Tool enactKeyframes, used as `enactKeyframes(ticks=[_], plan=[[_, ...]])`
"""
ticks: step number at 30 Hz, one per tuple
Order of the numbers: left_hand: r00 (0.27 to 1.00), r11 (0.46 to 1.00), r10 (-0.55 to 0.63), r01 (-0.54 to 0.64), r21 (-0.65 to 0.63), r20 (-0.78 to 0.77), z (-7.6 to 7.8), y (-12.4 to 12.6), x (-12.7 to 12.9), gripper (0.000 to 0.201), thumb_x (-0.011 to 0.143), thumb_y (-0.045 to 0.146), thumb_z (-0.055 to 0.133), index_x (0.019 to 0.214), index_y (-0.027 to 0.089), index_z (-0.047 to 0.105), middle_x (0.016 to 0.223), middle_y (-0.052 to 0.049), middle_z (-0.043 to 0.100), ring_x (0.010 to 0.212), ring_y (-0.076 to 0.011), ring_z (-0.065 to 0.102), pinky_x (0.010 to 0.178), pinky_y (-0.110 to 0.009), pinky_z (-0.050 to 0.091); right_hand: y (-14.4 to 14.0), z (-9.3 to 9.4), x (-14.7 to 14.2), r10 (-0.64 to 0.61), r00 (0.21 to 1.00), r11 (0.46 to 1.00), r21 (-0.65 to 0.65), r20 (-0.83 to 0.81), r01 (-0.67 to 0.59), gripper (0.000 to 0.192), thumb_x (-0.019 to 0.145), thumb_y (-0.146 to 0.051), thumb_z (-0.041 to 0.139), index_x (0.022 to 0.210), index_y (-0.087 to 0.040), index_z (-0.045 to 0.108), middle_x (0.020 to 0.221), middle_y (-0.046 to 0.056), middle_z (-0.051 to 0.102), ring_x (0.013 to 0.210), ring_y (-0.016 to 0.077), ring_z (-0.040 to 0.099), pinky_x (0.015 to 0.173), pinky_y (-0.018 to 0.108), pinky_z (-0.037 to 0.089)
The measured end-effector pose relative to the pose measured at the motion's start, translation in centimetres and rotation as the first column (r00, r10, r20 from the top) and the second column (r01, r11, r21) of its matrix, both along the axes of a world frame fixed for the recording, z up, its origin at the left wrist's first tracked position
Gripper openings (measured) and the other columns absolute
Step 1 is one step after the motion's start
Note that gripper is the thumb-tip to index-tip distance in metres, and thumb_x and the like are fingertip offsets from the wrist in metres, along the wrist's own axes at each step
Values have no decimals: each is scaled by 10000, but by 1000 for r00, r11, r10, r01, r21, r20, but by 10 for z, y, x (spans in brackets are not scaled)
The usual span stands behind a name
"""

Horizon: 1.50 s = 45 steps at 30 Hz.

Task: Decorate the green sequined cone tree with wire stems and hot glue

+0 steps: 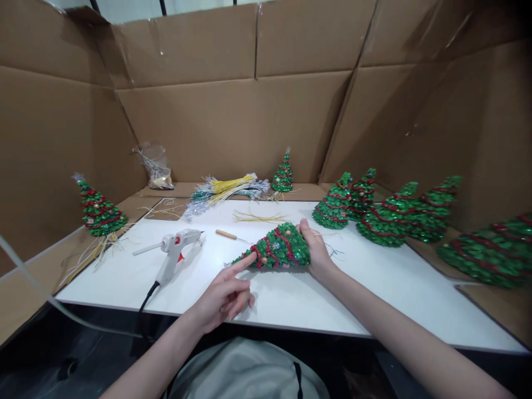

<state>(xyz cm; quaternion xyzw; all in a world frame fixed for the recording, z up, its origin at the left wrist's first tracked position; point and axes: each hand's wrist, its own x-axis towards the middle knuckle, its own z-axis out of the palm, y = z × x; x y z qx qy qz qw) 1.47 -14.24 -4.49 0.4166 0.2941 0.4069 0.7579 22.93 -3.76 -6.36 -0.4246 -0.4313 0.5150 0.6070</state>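
White board (282, 299) carries — glue gun (169, 263); hand tool (225, 234); yellow strands (257, 217); trees (332, 204).

Central tree (285, 245): rough, glittery, tinsel-like. From it: smooth plastic glue gun (168, 260) at nine o'clock, glossy clear plastic bag (154, 163) at ten, matt cardboard wall (224, 127) at twelve.

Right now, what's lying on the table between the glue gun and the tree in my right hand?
In the head view, a wooden-handled tool lies between the glue gun and the tree, its thin end towards the tree.
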Motion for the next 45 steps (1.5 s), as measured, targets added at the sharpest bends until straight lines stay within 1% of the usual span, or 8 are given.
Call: enactKeyframes(ticks=[10, 16, 22, 35, 45], plan=[[1000, 1000, 5, -5, 3, 12, -2, 2, 0, 564, 813, 139, 435, 1369, 144, 339, 289, 106, 366, 293, -35, 225, 671, -262, 397, 3, -1, -1, 12, 1000, 1000, 22, -13, -12, 494, 716, -620, 543, 524, -187, 403, 433, -65, 369, 413, 82, 334, 419, 223, 270], [1000, 1000, 15, -15, -11, 10, 0, 1, 1, 593, 798, 162, 466, 1373, 129, 326, 284, 112, 347, 295, -35, 223, 667, -261, 398, 3, -2, 0, 0, 1000, 1000, 23, -2, 0, 489, 711, -624, 543, 528, -189, 417, 435, -65, 373, 412, 85, 339, 415, 224, 275], [1000, 999, 20, -20, -28, 17, 1, 1, 0, 609, 804, 145, 449, 1389, 115, 282, 289, 105, 376, 298, -34, 212, 687, -267, 405, 1, 0, -2, -21, 1000, 1000, 20, 16, 21, 499, 679, -653, 549, 523, -196, 423, 433, -60, 382, 414, 96, 353, 409, 233, 284], [999, 999, 29, -27, -42, 45, 1, 2, 0, 577, 800, 138, 440, 1367, 114, 337, 291, 102, 367, 306, -34, 219, 698, -271, 403, -1, 3, -4, -29, 1000, 999, 31, -4, 29, 512, 651, -660, 572, 513, -191, 419, 420, -59, 395, 400, 89, 371, 402, 226, 301], [999, 999, 34, -33, -39, 12, 3, 2, 0, 590, 791, 164, 454, 1368, 121, 338, 286, 107, 347, 307, -33, 215, 703, -268, 403, -1, 2, -3, -37, 999, 999, 37, 24, 36, 509, 667, -665, 551, 516, -197, 418, 430, -53, 372, 412, 96, 354, 392, 227, 300]])
